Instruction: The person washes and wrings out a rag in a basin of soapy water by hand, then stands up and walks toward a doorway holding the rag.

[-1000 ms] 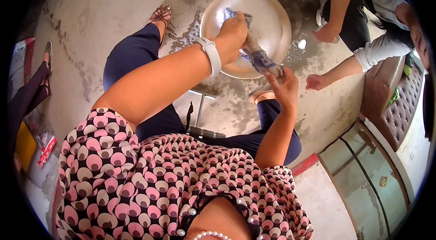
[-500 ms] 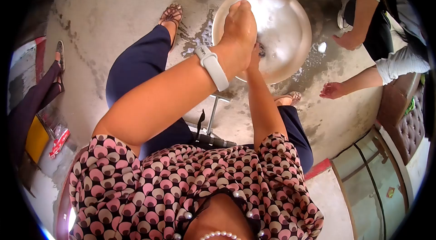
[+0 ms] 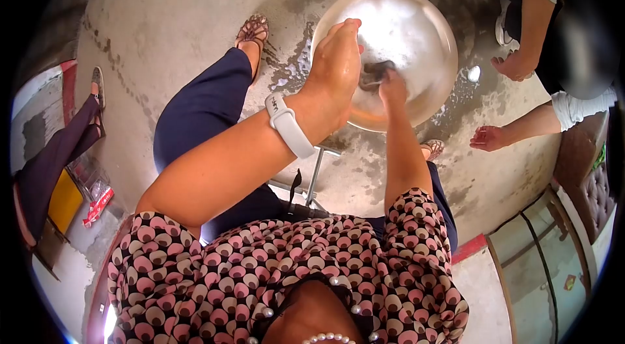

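A wide metal basin (image 3: 443,77) with whitish, sudsy water stands on the floor. My left hand (image 3: 335,70), with a pale band on its wrist, is raised over the basin's left side. Its fingers are stretched out, and its palm side is mostly turned away. My right hand (image 3: 392,88) reaches into the basin, closed on a wet dark cloth (image 3: 375,72). The cloth lies low in the basin, just right of my left hand, and part of it is blurred.
At the right, another person's two hands (image 3: 514,65) (image 3: 489,138) hang near the basin. A white lump (image 3: 474,74) lies on the wet floor. Another person's legs (image 3: 55,132) are at far left. A tufted brown seat (image 3: 596,197) stands at right.
The cloth, earlier stretched between both hands above the basin, is now down inside it in my right hand. My left hand has let go of it. The view has shifted, moving the basin rightward.
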A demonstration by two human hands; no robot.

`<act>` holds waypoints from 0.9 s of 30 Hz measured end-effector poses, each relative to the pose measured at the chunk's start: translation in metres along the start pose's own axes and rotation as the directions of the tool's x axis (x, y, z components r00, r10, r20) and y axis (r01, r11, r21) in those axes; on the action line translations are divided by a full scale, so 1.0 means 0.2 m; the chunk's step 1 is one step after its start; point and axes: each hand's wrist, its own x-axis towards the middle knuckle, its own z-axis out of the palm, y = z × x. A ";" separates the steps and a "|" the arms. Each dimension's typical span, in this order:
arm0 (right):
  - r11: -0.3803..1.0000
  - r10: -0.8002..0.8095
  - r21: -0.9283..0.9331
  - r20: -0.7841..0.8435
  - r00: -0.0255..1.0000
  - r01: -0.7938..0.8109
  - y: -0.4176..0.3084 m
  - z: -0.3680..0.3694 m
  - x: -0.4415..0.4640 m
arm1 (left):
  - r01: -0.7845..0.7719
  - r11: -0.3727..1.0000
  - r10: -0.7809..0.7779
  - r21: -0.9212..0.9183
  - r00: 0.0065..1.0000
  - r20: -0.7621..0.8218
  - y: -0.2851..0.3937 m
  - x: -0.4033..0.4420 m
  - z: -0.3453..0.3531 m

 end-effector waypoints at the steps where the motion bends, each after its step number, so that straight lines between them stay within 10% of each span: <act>1: 0.999 0.042 0.020 -0.126 0.991 -0.040 -0.01 0.05 0.01 | 0.001 1.000 -0.001 -0.003 1.000 -0.001 0.00 0.00 0.00; 6: 0.775 0.228 0.582 0.105 0.968 -0.246 -0.04 -0.10 0.04 | 0.072 0.997 -0.072 0.007 0.997 -0.040 0.01 0.00 0.05; 8: -0.017 0.240 0.952 0.301 0.923 -0.306 -0.09 -0.30 -0.07 | 0.075 0.997 -0.075 0.002 0.997 -0.014 0.01 0.01 0.06; 21: -0.575 -0.276 0.800 0.008 0.961 -0.172 -0.59 -1.15 -0.91 | 0.352 0.930 -0.357 0.104 0.933 0.039 -0.32 0.14 0.05; 24: -0.425 -0.413 0.899 -0.094 0.906 -0.100 -0.71 -1.25 -0.99 | 0.405 0.908 -0.409 0.102 0.912 0.018 -0.31 0.10 0.09; 26: -0.461 -0.434 0.885 -0.166 0.885 -0.060 -0.75 -1.20 -1.00 | 0.532 0.843 -0.492 -0.075 0.820 0.291 -0.32 0.09 0.09; 27: -0.272 -0.297 0.961 -0.133 0.946 0.050 -0.77 -1.16 -1.00 | 0.497 0.863 -0.439 -0.096 0.829 0.346 -0.33 0.10 0.09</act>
